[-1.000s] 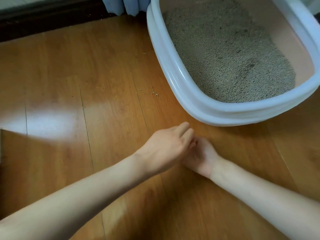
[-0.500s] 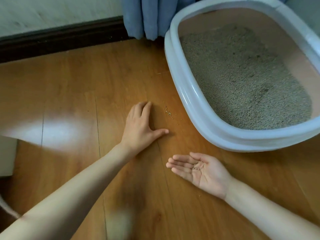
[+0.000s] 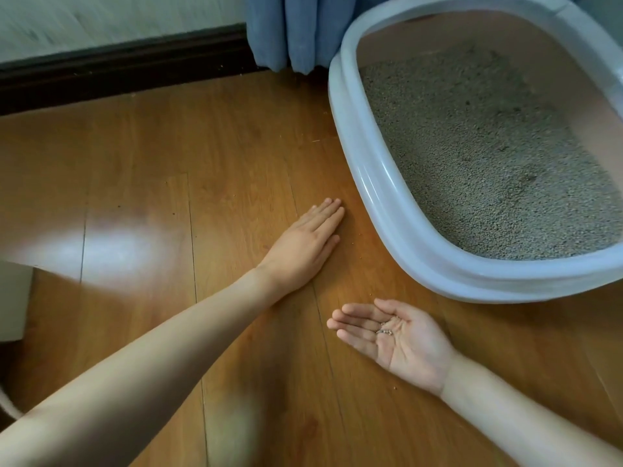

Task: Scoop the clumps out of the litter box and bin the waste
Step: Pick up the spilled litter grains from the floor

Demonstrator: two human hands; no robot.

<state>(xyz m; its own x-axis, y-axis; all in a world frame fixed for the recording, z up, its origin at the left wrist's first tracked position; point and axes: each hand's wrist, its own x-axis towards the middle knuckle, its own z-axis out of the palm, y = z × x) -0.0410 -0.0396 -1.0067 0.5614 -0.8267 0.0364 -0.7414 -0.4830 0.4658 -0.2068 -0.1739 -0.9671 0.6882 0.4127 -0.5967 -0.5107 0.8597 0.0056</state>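
Stray-grain cleanup: the left hand [image 3: 305, 246] lies flat on the floor [image 3: 209, 170], grip open; beside it the right hand [image 3: 392, 338] cups litter grains [image 3: 386, 328], bound next for the litter box [image 3: 377, 183].

A glossy wooden plank floor [image 3: 168, 170] meets a dark skirting board [image 3: 121, 67], pale wall [image 3: 101, 18] and blue curtain [image 3: 290, 28].

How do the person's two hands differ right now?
The left hand lies palm down, flat on the brown wooden floor, and holds nothing. The right hand is turned palm up, slightly cupped, with a few grey litter grains in it. The left is nearer the wall. Both are bare, with relaxed fingers.
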